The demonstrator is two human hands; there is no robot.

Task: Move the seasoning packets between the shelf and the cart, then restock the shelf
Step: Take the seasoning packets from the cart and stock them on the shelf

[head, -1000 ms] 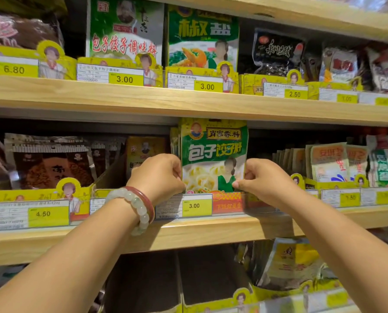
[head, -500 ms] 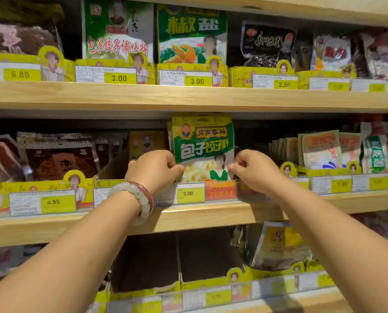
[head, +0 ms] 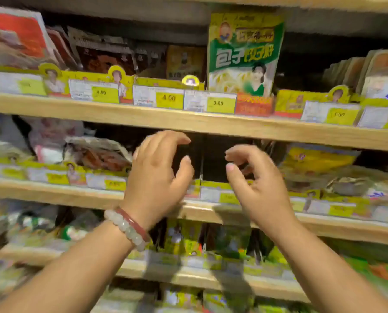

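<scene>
From the head camera we see the green seasoning packet (head: 242, 53) standing upright in its slot on the wooden shelf (head: 188, 123), propped behind the yellow price-tag rail (head: 211, 101), which we judge keeps it facing out and stops it from tipping forward. Our left hand (head: 157, 175) and right hand (head: 258, 184) hang side by side below it with fingers loosely curled and nothing between them, a clear gap separating the two. The packet sits at about twelve o'clock from the hands, well apart from both and touched by neither.

dark open slot (head: 222, 159) ahead; thin divider (head: 201, 159) splits it
</scene>
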